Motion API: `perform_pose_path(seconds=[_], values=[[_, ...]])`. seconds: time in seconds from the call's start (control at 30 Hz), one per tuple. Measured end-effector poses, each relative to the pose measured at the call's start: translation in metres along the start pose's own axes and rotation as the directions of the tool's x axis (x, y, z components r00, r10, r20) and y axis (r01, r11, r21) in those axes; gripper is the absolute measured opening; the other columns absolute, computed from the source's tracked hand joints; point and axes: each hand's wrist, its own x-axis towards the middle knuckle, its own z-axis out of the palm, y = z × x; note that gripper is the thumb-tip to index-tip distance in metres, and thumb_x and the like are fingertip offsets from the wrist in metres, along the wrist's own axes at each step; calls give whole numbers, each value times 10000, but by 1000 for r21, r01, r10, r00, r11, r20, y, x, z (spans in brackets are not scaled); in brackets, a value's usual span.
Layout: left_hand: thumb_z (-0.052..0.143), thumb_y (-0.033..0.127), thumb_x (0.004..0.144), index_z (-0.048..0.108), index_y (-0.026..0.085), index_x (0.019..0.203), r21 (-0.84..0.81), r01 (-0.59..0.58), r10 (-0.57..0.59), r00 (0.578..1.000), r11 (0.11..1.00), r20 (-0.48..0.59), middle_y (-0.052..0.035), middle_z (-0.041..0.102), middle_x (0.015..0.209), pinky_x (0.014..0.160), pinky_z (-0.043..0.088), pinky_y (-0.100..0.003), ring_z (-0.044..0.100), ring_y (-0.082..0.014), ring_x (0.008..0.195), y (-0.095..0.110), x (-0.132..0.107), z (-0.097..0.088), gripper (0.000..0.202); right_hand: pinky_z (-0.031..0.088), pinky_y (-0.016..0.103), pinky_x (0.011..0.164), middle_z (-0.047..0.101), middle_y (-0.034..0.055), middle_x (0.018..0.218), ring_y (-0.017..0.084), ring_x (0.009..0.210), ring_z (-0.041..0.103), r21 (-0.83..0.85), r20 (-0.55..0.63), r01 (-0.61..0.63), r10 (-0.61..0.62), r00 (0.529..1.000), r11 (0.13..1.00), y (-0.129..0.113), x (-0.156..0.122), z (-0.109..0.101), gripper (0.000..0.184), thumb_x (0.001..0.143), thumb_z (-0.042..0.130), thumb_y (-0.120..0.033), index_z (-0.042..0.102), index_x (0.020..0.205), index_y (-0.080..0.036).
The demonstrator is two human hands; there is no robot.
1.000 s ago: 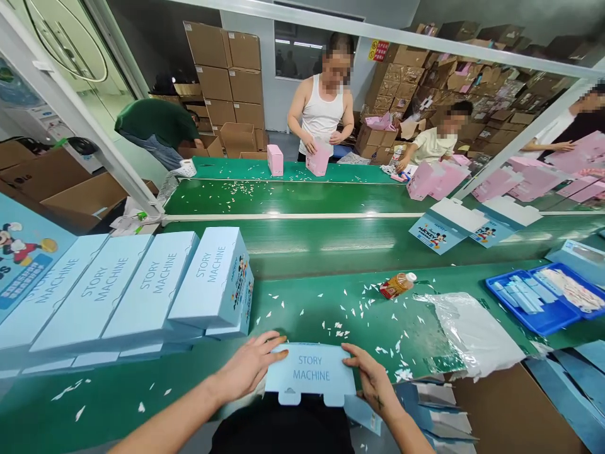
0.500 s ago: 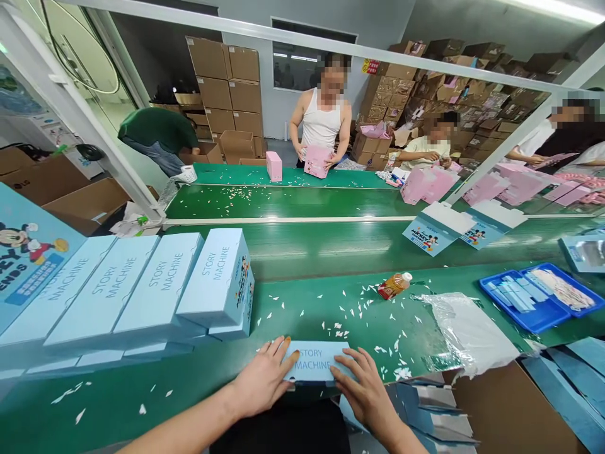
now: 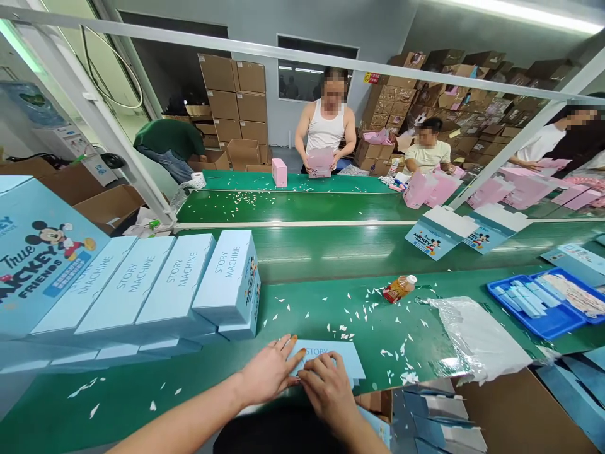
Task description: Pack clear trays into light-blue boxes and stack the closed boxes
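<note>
A flat light-blue "STORY MACHINE" box (image 3: 343,357) lies at the near edge of the green table. My left hand (image 3: 267,373) presses on its left part with fingers stretched flat. My right hand (image 3: 326,386) rests on its near edge beside the left hand, fingers curled down onto the cardboard. To the left stands a row of several finished light-blue "STORY MACHINE" boxes (image 3: 229,279), side by side.
White paper scraps litter the green table (image 3: 331,309). A small orange bottle (image 3: 399,287), a clear plastic bag (image 3: 477,337) and a blue tray (image 3: 543,301) lie to the right. Flat blue blanks (image 3: 435,419) are stacked at lower right. Other people fold pink boxes (image 3: 321,161) across the conveyor.
The box flap has been folded down and the box now lies flatter. My hands moved together from its two ends to its near left part. The view tilted up slightly.
</note>
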Motion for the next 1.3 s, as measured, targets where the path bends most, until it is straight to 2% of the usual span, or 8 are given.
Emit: perform_pose_path(seconds=[0.2, 0.33, 0.43, 0.57, 0.7, 0.87, 1.07, 1.3], values=[[455, 445, 935, 361, 239, 1433, 18, 11, -10, 1000, 1000, -23, -204, 390, 1467, 1039, 415, -566, 360, -401, 1358, -2, -1, 2, 547, 324, 404, 962, 643, -13, 808, 141, 764, 546, 81, -93, 32, -25, 995, 996, 14, 9, -5, 155, 864, 441, -113, 567, 862, -205], [414, 354, 944, 238, 248, 1484, 22, -1, 2, 1000, 1000, -6, -205, 286, 1523, 1063, 379, -570, 277, -405, 1397, -2, -6, 4, 578, 416, 333, 796, 688, 47, 856, 177, 803, 604, -31, -225, -311, 297, 928, 950, 65, 13, -48, 258, 927, 396, -196, 613, 1064, -212], [421, 290, 923, 170, 291, 1498, 26, -9, 9, 1000, 1000, 6, -197, 251, 1537, 1051, 368, -586, 258, -416, 1400, 0, -9, 3, 627, 419, 365, 762, 689, 108, 876, 220, 780, 602, -270, -123, -479, 464, 877, 835, 104, 3, -75, 350, 913, 388, -220, 613, 1180, -200], [456, 273, 903, 177, 370, 1485, 49, -30, 31, 999, 998, -8, -183, 275, 1520, 1019, 358, -629, 307, -434, 1365, 1, -10, 2, 653, 436, 406, 811, 697, 109, 870, 238, 798, 616, -395, 4, -449, 490, 872, 802, 120, -17, -83, 309, 899, 431, -285, 681, 1070, -223], [478, 291, 899, 197, 375, 1483, 84, -50, 54, 997, 995, -51, -168, 300, 1506, 1027, 318, -660, 343, -430, 1332, -2, -9, 7, 653, 491, 391, 843, 688, 98, 1050, 243, 947, 626, -295, 127, -367, 417, 900, 882, 104, -31, -71, 316, 911, 449, -344, 663, 1124, -249], [497, 303, 899, 192, 376, 1485, 101, -59, 67, 994, 993, -80, -157, 267, 1522, 1050, 298, -649, 322, -431, 1341, -5, -8, 17, 664, 465, 469, 1036, 508, 58, 1399, 268, 1316, 432, -125, 289, -73, 107, 951, 989, 85, -53, -50, 388, 907, 539, -359, 556, 1290, -299], [480, 298, 913, 150, 376, 1495, 98, -78, 90, 988, 992, -129, -147, 239, 1541, 1068, 283, -631, 296, -417, 1366, -7, -8, 24, 673, 525, 480, 978, 561, 78, 1340, 260, 1268, 467, -157, 188, 87, -57, 980, 984, 95, -60, -39, 375, 915, 477, -165, 572, 1265, -262], [478, 315, 920, 145, 374, 1497, 92, -81, 94, 984, 992, -149, -129, 178, 1573, 1085, 257, -635, 273, -413, 1385, -9, -7, 29, 668, 545, 455, 945, 572, 73, 1328, 258, 1236, 482, -195, 156, 146, -117, 981, 970, 100, -60, -35, 376, 912, 502, -180, 569, 1271, -270]])
